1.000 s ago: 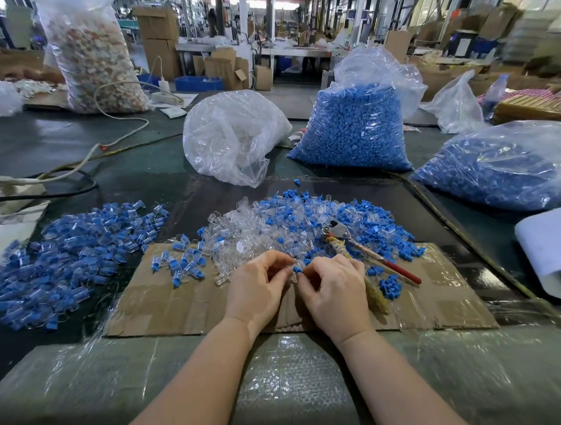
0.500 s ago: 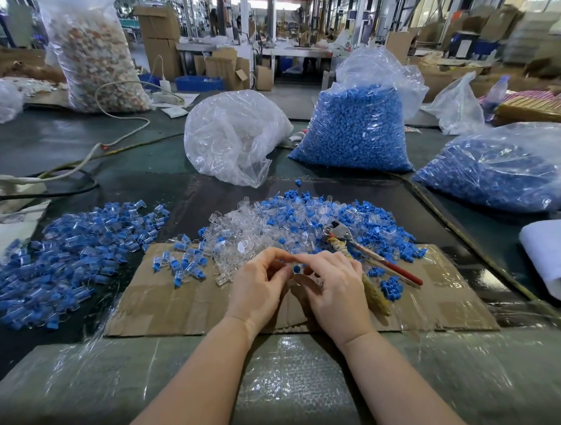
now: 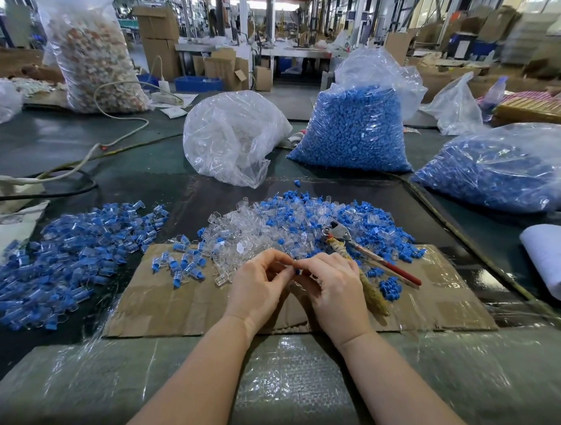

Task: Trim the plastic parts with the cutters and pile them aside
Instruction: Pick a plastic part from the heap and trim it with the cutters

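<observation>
Cluttered factory bench, cardboard sheet [image 3: 167,307] at lower centre. Left hand [image 3: 260,287] and right hand [image 3: 335,287] meeting fingertip to fingertip just below frame centre, both pinching one small blue part [image 3: 297,271]; its long axis too hidden to tell. Cutters [image 3: 364,252] lying idle just right, handles slanting toward lower right. Bare cardboard below and left of hands.
</observation>
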Demonstrator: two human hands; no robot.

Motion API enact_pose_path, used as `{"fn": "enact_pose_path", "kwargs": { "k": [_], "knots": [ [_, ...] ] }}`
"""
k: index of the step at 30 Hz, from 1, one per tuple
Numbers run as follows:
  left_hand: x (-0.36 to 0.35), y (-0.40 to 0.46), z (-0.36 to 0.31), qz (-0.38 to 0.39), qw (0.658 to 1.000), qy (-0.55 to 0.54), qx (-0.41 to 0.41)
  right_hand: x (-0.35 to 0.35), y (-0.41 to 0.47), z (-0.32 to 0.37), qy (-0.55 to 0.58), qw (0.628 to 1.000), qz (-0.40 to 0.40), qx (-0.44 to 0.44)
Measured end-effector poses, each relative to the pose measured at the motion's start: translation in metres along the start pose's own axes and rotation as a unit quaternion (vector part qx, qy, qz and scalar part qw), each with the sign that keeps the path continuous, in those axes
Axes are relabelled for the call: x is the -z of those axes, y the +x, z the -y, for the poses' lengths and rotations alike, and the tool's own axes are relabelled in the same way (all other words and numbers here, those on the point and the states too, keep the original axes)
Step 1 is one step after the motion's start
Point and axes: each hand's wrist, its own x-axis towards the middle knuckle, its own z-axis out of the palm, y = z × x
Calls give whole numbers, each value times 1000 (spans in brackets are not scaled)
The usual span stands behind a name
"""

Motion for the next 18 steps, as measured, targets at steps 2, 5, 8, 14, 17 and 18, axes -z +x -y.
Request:
{"fn": "enact_pose_path", "kwargs": {
  "k": [2, 5, 8, 14, 17, 18],
  "knots": [
    [0, 0, 0, -2, 1000, 7, 1, 0, 0, 0, -1, 1000, 9, 1],
    [0, 0, 0, -6, 1000, 16, 4, 1, 0, 1, 5, 1000, 5, 1],
    [0, 1, 0, -9, 1000, 1, 17, 5, 2, 1, -10, 999, -31, -30],
    [2, 2, -2, -15, 998, -42, 39, 23, 18, -11, -229, 920, 119, -294],
    [2, 5, -3, -14, 995, -82, 63, 30, 26, -21, -238, 878, 227, -347],
    [2, 5, -3, -13, 992, -97, 74, 32, 28, -23, -239, 873, 241, -350]
  ]
}}
